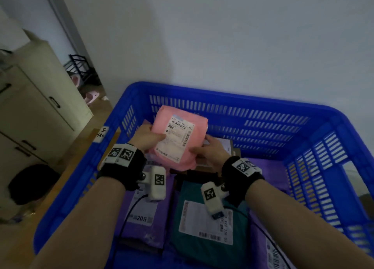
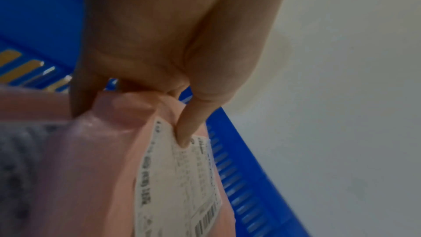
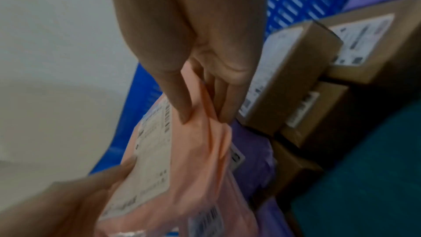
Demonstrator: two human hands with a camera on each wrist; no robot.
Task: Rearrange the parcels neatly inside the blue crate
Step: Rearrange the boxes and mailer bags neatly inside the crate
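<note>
The pink parcel (image 1: 178,135), a soft bag with a white label (image 1: 178,139) facing up, is held in the air over the far left part of the blue crate (image 1: 232,94), above the other parcels. The left hand (image 1: 148,136) pinches its left edge, thumb on the label and fingers underneath; the right hand (image 1: 210,147) pinches the lower right edge the same way, as both wrist views show.

To do this step well, I would keep both grips at the edges so the bag stays flat and does not sag or fold, then lower it label up, with its sides square to the crate walls.

Below it, on the near side, lie a teal parcel (image 1: 204,218) and a purple parcel (image 1: 145,212), side by side. Brown boxes (image 3: 293,71) sit just right of the pink one, packed against each other. The back wall of the crate is near the bag's far edge and the left wall is near the left hand, so there is little room that way. More open room seems to lie toward the right, where a flat purple surface (image 1: 269,167) shows
</note>
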